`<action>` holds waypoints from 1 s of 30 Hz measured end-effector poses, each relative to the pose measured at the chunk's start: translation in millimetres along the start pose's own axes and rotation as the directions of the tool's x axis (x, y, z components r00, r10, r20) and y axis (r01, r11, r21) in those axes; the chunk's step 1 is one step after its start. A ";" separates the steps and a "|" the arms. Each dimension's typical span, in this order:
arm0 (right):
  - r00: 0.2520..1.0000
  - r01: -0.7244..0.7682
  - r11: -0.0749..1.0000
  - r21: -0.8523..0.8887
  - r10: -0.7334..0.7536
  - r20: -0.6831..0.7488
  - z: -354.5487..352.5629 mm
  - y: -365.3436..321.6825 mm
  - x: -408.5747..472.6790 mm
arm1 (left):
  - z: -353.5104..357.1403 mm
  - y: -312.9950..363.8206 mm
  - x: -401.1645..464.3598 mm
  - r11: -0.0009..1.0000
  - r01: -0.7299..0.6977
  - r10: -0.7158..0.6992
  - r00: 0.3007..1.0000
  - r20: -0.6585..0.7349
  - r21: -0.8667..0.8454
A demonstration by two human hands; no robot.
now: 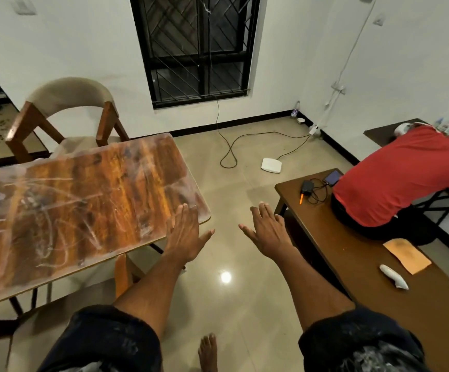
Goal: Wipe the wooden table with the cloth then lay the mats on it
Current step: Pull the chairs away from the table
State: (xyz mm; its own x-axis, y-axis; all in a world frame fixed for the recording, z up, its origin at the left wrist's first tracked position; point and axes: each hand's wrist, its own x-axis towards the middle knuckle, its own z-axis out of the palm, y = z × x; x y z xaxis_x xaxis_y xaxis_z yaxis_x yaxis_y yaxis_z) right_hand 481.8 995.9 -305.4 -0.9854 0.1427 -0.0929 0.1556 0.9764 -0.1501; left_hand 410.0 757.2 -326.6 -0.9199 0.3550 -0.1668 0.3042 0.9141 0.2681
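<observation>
Both hands are seen stretched forward with fingers spread flat, nothing grasped in either. The left hand [184, 234] is held over the near right corner of the wooden tabletop [83, 205], its fingertips overlapping the rounded edge; whether it touches the surface cannot be told. The right hand [265, 229] is suspended over the glossy beige floor tiles [234, 189], in the gap between the two tables. The wooden tabletop, at the left, is rectangular with rounded corners, its orange-brown grain smeared with whitish, chalky streaks and scribbled swirls, thickest toward the left and along the edges. A chair [65, 114] with a curved cream backrest and reddish wooden arms is placed at its far side. At the right a darker, smooth brown tabletop [373, 277] is seen, on which a flat orange-tan rectangular cloth [407, 255] is laid, with a small white oblong object [393, 276] just beside it on the near side. Farther along that surface a phone [333, 177], a small black box with tangled cables [309, 189] and a person in a red shirt [398, 178], bent over to the right, are found. A white flat device [271, 165] with a dark cord is lying on the floor below a barred window [196, 47].
</observation>
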 end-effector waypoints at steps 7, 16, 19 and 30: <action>0.999 -0.024 0.999 -0.034 0.025 0.022 -16.7 26.5 60.2 | -14.4 28.0 71.5 0.998 -0.064 0.065 0.997 -0.041 0.026; 0.999 0.042 0.996 -0.072 -0.043 -0.009 -36.4 47.4 155.7 | -37.8 35.6 151.8 0.997 0.008 -0.001 0.996 -0.092 0.076; 0.997 0.074 0.995 -0.066 -0.075 -0.006 -38.1 61.7 191.1 | -41.2 36.3 180.1 0.996 0.042 -0.033 0.993 -0.113 0.078; 0.975 0.220 0.974 -0.061 -0.218 0.034 -57.5 116.1 325.3 | -66.2 65.2 273.6 0.974 0.224 -0.221 0.968 -0.119 0.018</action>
State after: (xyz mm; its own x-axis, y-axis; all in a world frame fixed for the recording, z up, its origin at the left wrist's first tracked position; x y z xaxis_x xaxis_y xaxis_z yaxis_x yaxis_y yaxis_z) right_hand 175.4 1165.0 -296.5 -0.9926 -0.0795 -0.0913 -0.0697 0.9919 -0.1062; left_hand 161.7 901.0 -291.9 -0.9871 0.1186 -0.1075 0.0945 0.9738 0.2068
